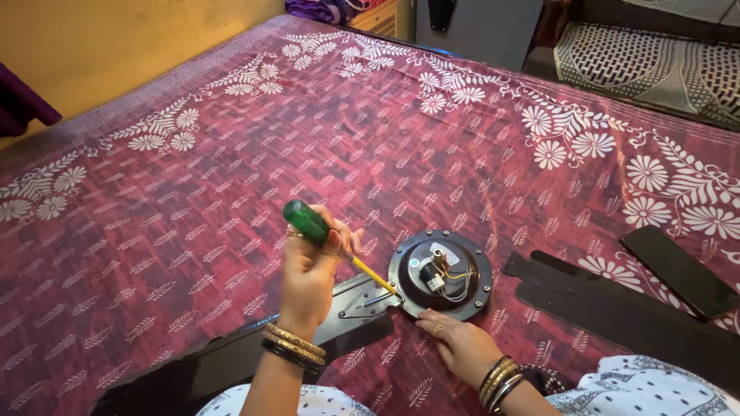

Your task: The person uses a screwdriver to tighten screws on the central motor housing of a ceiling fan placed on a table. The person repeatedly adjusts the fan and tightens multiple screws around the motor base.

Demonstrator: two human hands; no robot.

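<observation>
The left hand [308, 273] is closed around a green-handled screwdriver [308, 222], its tip at the rim of the round fan motor [441, 273] just beyond. The right hand [461, 345] lies flat, steadying the motor's near edge; it probably handles as heavy, rigid metal on the soft bed [193, 192].

My left hand [308, 273] grips a screwdriver [339, 250] by its green handle, the yellow shaft slanting down to the rim of the round fan motor [440, 273], where a blade bracket [362, 304] meets it. My right hand [459, 343] rests flat against the motor's near edge. Loose dark fan blades [601, 296] and a phone [678, 271] lie to the right on the maroon flowered bedsheet [231, 169].
</observation>
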